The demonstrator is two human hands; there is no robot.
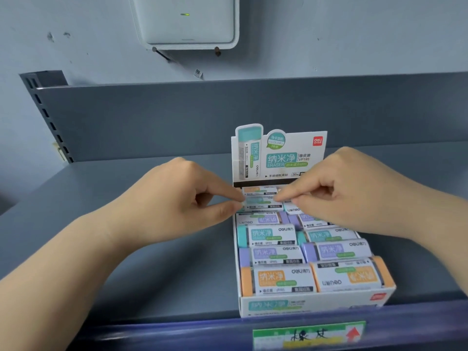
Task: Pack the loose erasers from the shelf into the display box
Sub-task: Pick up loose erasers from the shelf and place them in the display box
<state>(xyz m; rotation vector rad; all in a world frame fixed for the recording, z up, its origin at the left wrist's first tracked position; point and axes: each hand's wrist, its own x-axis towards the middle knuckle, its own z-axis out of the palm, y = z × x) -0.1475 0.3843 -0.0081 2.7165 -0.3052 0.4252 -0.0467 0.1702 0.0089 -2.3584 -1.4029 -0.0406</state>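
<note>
Hands are seen reaching forward over a grey metal shelf (126,249), one from each side, and they meet above the back part of a white cardboard display box (304,306) that stands near the front edge of the shelf. The left hand (177,201) is held with the wrist low and the knuckles up; its thumb and forefinger are brought together in a pinch on the left end of a teal-labelled eraser in a white paper sleeve (260,202), while the other fingers are curled under the palm. The right hand (336,188) is posed as a mirror of it: the forefinger and thumb are pinched at the right end of the same eraser, and the remaining fingers are folded in. This eraser lies in the second row from the back, left column, just under the upright printed header card (291,153) of the box. The box is filled with two columns of wrapped erasers: orange ones (278,278) in the front row, purple ones (271,255) behind them, then teal ones (266,235), and more further back, partly hidden by the right hand. A green and yellow price label (309,334) is fixed on the blue front rail. A white wall-mounted device with a green light (187,21) is seen above.
</note>
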